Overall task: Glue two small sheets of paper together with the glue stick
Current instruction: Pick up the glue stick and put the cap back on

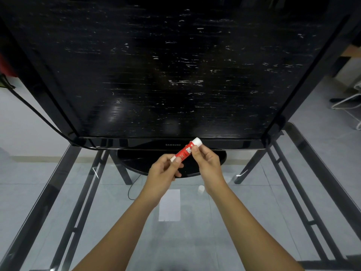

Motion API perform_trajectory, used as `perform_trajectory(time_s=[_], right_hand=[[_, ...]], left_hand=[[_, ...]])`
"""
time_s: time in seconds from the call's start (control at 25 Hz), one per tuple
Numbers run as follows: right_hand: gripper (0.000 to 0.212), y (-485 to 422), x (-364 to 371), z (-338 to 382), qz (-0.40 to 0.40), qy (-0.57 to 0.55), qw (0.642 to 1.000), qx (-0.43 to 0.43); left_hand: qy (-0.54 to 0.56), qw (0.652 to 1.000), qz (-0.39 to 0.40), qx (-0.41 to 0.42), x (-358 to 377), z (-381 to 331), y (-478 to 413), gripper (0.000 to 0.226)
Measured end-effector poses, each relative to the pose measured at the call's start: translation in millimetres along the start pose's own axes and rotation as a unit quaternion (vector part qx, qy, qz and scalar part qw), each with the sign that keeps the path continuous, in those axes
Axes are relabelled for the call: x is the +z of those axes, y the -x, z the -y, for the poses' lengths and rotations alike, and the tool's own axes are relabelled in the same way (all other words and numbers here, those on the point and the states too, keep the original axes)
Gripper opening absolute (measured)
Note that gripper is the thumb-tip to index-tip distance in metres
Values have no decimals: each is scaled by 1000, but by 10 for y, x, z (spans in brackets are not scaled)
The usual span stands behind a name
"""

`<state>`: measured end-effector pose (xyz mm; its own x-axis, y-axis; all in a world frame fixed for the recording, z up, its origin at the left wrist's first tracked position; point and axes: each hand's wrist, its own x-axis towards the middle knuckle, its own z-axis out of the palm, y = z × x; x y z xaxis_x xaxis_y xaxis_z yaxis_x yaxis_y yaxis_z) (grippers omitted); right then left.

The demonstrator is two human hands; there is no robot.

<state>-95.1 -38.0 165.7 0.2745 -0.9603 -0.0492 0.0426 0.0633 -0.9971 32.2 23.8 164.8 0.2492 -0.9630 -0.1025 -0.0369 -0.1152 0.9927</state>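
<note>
Beyond paper [169,205], pinching glue stick [184,152] low with left hand [163,173], gripping higher with right hand [208,163], fingers curled.

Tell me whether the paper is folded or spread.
Spread: the paper lies flat on the glass table, a plain rectangle without visible creases.

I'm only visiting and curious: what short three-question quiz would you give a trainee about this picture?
1. True or false: the left hand and the right hand both hold the glue stick.
2. Where does the white paper lie? A) on the glass table; B) in the left hand; C) on the floor.
3. Fill in: the brand on the television reads ____.

Key: 1 true; 2 A; 3 Samsung.
</note>
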Motion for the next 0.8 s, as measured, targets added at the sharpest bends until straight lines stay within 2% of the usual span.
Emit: perform_trajectory(time_s=[0.2,0.32,0.4,0.48,0.56,0.68,0.8], right_hand=[[17,-28,-41,-18,26,17,999,-8],[44,-81,-150,-113,61,44,997,0],[52,-126,-250,-269,34,82,996,19],[41,-143,-360,-504,-10,160,987,23],[35,-121,-463,-795,-13,285,958,19],[39,-58,-560,-1160,58,482,873,35],[44,-10,-590,-1357,111,575,807,74]], left_hand=[[47,999,-2,-1,-16,55,-18,35],[71,997,-19,0,-33,121,-23,40],[76,997,-31,-6,-55,140,-12,41],[80,996,-38,-12,-73,150,3,38],[79,996,-43,-20,-93,166,15,32],[79,995,-47,-24,-138,195,21,26],[78,995,-55,-25,-180,216,19,28]])
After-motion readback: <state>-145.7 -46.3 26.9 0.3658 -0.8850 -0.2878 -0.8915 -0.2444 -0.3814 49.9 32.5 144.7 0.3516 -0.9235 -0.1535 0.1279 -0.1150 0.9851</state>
